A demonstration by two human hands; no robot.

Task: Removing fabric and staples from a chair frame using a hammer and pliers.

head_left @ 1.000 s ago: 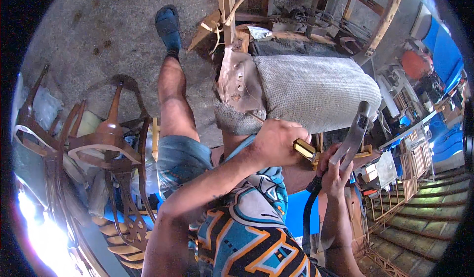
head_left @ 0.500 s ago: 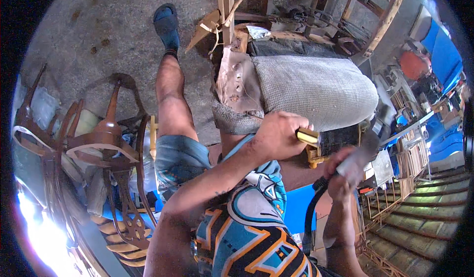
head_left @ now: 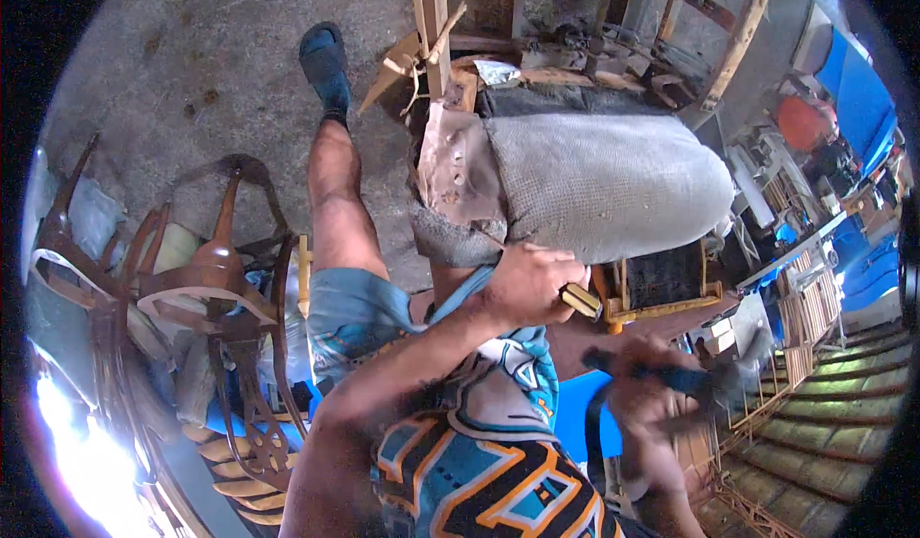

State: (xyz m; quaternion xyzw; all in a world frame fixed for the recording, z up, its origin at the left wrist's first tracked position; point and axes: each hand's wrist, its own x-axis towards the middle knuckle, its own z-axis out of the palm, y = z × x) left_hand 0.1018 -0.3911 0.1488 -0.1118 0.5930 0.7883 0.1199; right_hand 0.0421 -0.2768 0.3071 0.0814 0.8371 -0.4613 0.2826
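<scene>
My left hand (head_left: 532,287) is closed round a yellow-handled tool (head_left: 581,301), the butt of its handle sticking out toward the right. A thin shaft seems to run from the fist to the edge of the grey woven fabric (head_left: 450,239); its tip cannot be made out. This fabric belongs to a padded furniture piece (head_left: 613,183) with a bare, torn pale end panel (head_left: 458,169). Lower right, my right hand (head_left: 652,399) grips a dark-handled hammer (head_left: 685,377), smeared by motion and apart from the yellow handle.
Dark wooden chairs (head_left: 216,260) stand at the left. Beyond the padded piece rises a wooden post (head_left: 431,30) with splintered strips. Under its near side is a light wooden frame (head_left: 671,310). My sandalled foot (head_left: 324,64) rests on the concrete floor. A blue sheet (head_left: 858,97) hangs far right.
The hammer has swung down from a raised slant to nearly level, with my right hand lower. My left hand and the yellow-handled tool have shifted slightly down in view.
</scene>
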